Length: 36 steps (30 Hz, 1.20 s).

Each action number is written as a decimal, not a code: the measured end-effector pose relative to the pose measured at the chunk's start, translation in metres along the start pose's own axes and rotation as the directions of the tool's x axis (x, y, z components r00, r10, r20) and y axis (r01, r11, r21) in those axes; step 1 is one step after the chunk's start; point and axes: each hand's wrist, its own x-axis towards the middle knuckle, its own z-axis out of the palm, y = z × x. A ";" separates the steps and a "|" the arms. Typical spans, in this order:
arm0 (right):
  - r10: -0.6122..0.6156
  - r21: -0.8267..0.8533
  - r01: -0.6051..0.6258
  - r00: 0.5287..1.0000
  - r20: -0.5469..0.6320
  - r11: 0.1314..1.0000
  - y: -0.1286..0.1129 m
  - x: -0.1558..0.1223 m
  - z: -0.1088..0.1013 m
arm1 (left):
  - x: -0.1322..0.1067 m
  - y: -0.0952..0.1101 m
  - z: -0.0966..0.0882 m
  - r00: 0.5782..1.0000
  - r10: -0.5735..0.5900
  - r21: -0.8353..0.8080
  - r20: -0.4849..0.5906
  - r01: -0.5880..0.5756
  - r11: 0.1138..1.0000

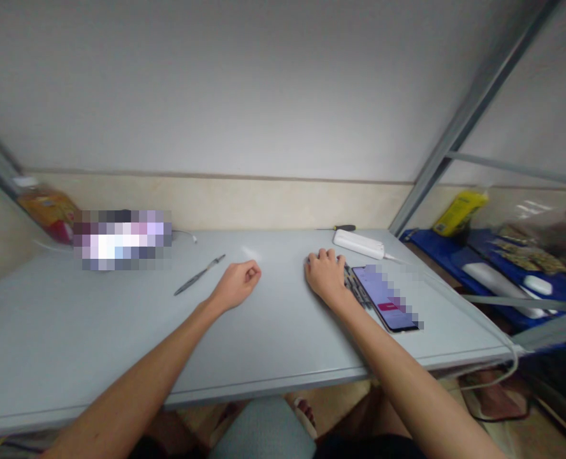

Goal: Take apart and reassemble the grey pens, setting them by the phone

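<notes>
My left hand (238,284) rests on the grey desk (273,344) in a loose fist, its thumb side toward the middle. Whatever may be inside the curled fingers is hidden. Just left of it lies a slim grey pen-like tool (197,276). My right hand (326,275) lies palm down with its fingers apart and slightly bent, over the upper left part of a dark, flat piece with a grey block pattern (358,291). The hand covers part of that piece, so its kind is unclear. Along its right side lies a smartphone (383,303) with its screen lit.
Behind the phone are a white power strip (358,244) with a cable and a screwdriver (345,227). A bottle (48,207) and a blurred-out bright object (123,240) stand back left. Beyond a metal frame at right, a blue surface (421,245) holds a yellow packet (461,211).
</notes>
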 end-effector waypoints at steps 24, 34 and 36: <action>-0.108 0.304 0.146 0.985 -0.138 0.941 -0.013 -0.007 -0.013 | -0.001 0.003 -0.013 0.962 -0.002 0.611 -0.272 0.175 0.772; -0.331 0.465 0.443 0.893 -0.305 0.766 -0.035 -0.024 -0.005 | -0.002 -0.012 -0.026 0.918 -0.346 0.691 -0.194 0.379 0.615; -0.321 0.496 0.439 0.896 -0.307 0.750 -0.035 -0.026 -0.004 | 0.000 -0.012 -0.024 0.966 -0.239 0.637 -0.096 0.244 0.732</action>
